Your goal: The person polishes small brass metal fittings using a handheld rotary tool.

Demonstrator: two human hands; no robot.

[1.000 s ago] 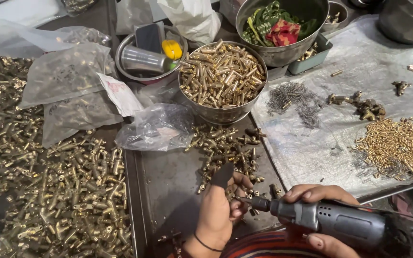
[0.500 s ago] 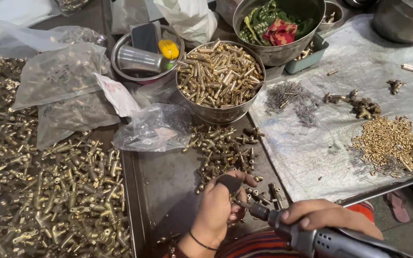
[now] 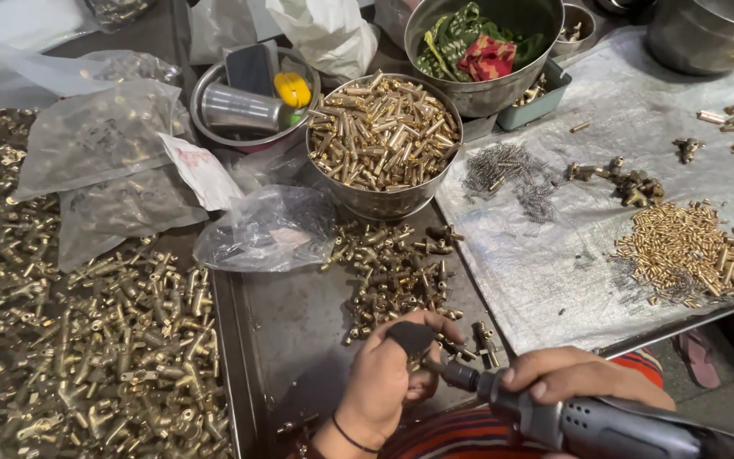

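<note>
A metal tray [image 3: 299, 340] spreads across the workbench, with a broad heap of brass fittings [image 3: 87, 340] covering the bench to its left and a sheet of clear plastic [image 3: 571, 246] laid over the surface to its right. At the tray's far edge stands a steel bowl of brass pins [image 3: 382, 140], and a smaller scatter of brass fittings [image 3: 397, 272] lies on the tray just below it. Near the bottom edge, the right hand [image 3: 584, 382] is wrapped around a grey rotary tool [image 3: 588, 421], whose tip points left toward the other hand. The left hand [image 3: 392, 378], a black guard on its thumb [image 3: 409, 337], is curled with fingertips pinched together right at the tool's tip; it seems to grip a small brass piece, but the fingers hide it.
</note>
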